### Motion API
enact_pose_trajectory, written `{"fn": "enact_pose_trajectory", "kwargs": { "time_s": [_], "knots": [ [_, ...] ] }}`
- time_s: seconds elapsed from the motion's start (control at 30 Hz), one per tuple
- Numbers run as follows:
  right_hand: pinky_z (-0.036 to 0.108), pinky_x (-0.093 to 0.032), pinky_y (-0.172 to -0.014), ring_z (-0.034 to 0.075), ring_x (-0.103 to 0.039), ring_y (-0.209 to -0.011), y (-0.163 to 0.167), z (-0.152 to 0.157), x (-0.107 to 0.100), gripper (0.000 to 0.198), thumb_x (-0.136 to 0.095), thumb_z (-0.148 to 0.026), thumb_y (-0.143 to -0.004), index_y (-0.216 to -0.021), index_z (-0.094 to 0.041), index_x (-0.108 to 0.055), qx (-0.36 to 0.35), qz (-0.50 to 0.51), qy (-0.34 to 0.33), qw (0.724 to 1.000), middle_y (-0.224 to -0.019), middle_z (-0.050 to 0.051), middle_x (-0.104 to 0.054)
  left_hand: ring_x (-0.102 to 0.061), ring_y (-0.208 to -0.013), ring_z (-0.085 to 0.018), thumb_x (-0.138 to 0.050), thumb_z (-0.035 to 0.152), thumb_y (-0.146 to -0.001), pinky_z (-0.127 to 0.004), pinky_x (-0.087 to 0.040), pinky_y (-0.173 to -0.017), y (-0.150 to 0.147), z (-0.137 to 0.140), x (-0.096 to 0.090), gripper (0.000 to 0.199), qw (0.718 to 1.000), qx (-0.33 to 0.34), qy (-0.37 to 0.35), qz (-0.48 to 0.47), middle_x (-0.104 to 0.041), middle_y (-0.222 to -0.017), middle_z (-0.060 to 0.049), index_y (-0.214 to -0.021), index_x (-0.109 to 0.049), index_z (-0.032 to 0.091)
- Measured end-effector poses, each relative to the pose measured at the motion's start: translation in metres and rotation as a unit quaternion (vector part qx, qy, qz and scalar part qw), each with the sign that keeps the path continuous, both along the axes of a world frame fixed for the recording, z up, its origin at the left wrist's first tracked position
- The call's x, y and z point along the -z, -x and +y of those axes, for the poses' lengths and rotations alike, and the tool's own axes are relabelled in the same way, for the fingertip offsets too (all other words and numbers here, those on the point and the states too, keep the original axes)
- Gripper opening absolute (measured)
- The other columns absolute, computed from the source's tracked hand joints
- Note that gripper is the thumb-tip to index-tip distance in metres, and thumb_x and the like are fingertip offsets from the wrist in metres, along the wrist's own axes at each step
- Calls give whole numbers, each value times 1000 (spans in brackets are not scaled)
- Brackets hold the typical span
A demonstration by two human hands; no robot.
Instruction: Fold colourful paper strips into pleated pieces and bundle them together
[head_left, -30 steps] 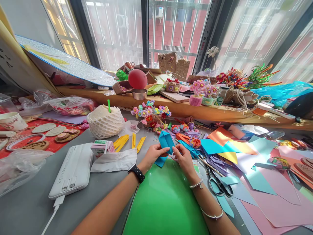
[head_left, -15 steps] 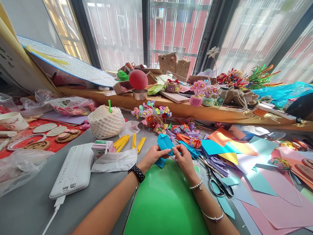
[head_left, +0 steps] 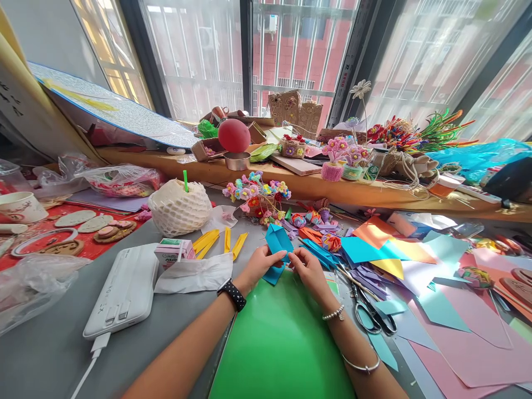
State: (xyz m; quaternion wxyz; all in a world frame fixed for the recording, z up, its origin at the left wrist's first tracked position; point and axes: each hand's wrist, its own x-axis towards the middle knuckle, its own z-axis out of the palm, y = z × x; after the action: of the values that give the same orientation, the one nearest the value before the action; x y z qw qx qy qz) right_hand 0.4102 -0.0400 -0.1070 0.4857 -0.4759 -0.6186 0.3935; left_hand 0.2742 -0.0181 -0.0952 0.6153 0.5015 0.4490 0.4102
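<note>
A folded piece of blue paper (head_left: 277, 238) is held up above the far end of a green board (head_left: 282, 338). My left hand (head_left: 260, 267) is closed on its lower left part, the thumb lying across the front. At the lower right edge, the thumb and fingertips of my right hand (head_left: 308, 270) pinch the same paper. Below my left hand, another blue paper portion (head_left: 273, 274) shows; whether it joins the held piece is hidden. Several folded blue strips (head_left: 320, 254) lie just beyond my right hand.
Scissors (head_left: 372, 313) and scattered coloured sheets (head_left: 469, 343) lie to the right. On the left are a white power bank (head_left: 124, 288), a small drink carton (head_left: 174, 250) and a net-wrapped coconut (head_left: 179, 208). Yellow folded strips (head_left: 205, 243) and a bead-like flower cluster (head_left: 257, 194) sit ahead.
The blue paper has tilted slightly, its top shifting a little up and left. My right fingertips have moved slightly left along its lower edge. Both hands stay on it.
</note>
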Motion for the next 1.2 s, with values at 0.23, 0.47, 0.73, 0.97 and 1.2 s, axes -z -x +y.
{"fn": "enact_pose_trajectory", "kwargs": {
  "time_s": [0.23, 0.47, 0.73, 0.97, 1.2],
  "knots": [
    [23, -39, -50, 14, -50, -58, -1, 1, 0, 22, -48, -37, -72, -66, -17, -45, -11, 7, 7, 1000, -60, 0, -49, -53, -55, -9, -64, 35, -57, -20, -43, -54, -1, 0, 1, 28, 1000, -7, -11, 7, -57, -62, 0, -67, -53, 12],
    [21, -36, -47, 11, -46, -49, -1, 0, -1, 23, -47, -38, -73, -63, -17, -44, 1, 42, 29, 999, -52, -2, -48, -54, -52, -11, -63, 40, -55, -20, -42, -50, -2, -2, -2, 30, 996, -23, -40, 78, -55, -51, 1, -54, -50, 13],
    [20, -32, -44, 10, -44, -44, 0, 0, 0, 29, -44, -41, -73, -58, -16, -43, 1, 67, 63, 996, -46, -2, -48, -58, -55, -15, -62, 42, -54, -21, -41, -49, -1, -2, -4, 33, 996, 37, -39, 66, -53, -48, 0, -51, -48, 13],
    [21, -35, -45, 11, -45, -48, -2, -1, -4, 26, -53, -41, -68, -65, -16, -48, 46, 64, 36, 996, -53, -2, -47, -57, -53, -14, -64, 42, -52, -22, -41, -48, 0, -3, -6, 33, 996, 13, -33, 82, -56, -49, -1, -51, -50, 13],
    [21, -35, -44, 10, -43, -47, -2, -1, -4, 28, -49, -43, -70, -63, -16, -50, 57, 79, 34, 995, -51, -2, -46, -56, -53, -14, -64, 41, -52, -22, -42, -51, -1, -3, -7, 32, 996, 39, -34, 77, -59, -53, -4, -57, -57, 10]
  ]
}}
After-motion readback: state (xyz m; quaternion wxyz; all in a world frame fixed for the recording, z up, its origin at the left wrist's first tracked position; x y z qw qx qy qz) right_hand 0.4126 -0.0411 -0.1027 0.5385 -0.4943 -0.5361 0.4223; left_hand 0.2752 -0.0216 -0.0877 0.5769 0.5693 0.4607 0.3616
